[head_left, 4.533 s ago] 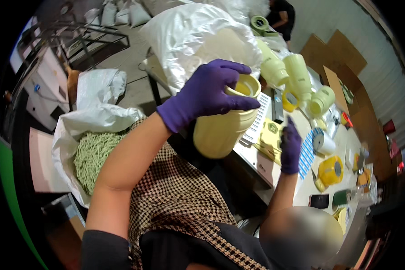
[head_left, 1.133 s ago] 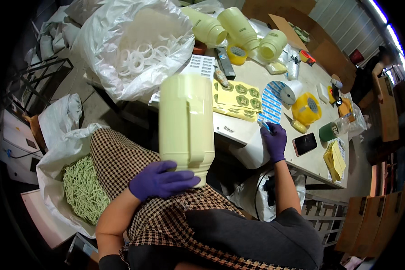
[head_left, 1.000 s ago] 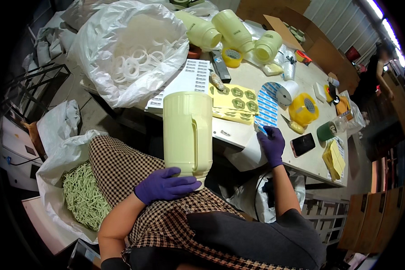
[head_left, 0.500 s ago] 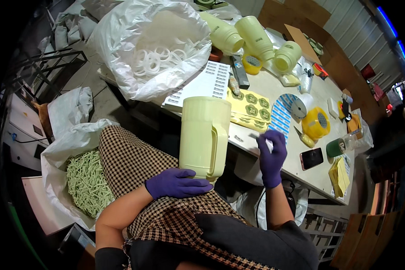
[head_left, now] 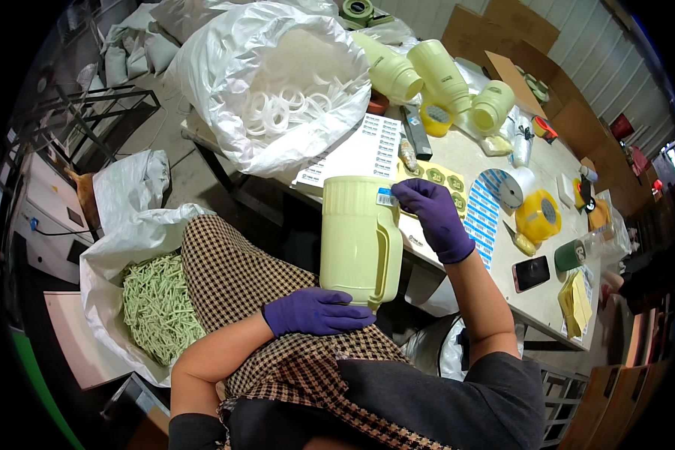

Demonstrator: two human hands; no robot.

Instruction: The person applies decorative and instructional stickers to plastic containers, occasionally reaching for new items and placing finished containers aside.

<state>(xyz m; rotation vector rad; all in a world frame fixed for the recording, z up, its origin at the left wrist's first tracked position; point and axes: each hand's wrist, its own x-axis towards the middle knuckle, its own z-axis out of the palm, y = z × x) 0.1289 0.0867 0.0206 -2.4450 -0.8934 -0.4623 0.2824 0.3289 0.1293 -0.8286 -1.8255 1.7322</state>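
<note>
Fingertips of the right hand (head_left: 433, 219) pinch one small label (head_left: 385, 198) against one pale jug (head_left: 358, 240) upright on the lap; the left hand (head_left: 316, 312) cups its base, fingers together. Three more jugs (head_left: 441, 75) lie at the table's (head_left: 469, 161) far edge.

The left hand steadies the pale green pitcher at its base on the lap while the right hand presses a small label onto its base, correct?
Not quite: in the head view the right hand presses the small label near the pitcher's rim, beside the handle's top. The left hand does steady its base.
</note>
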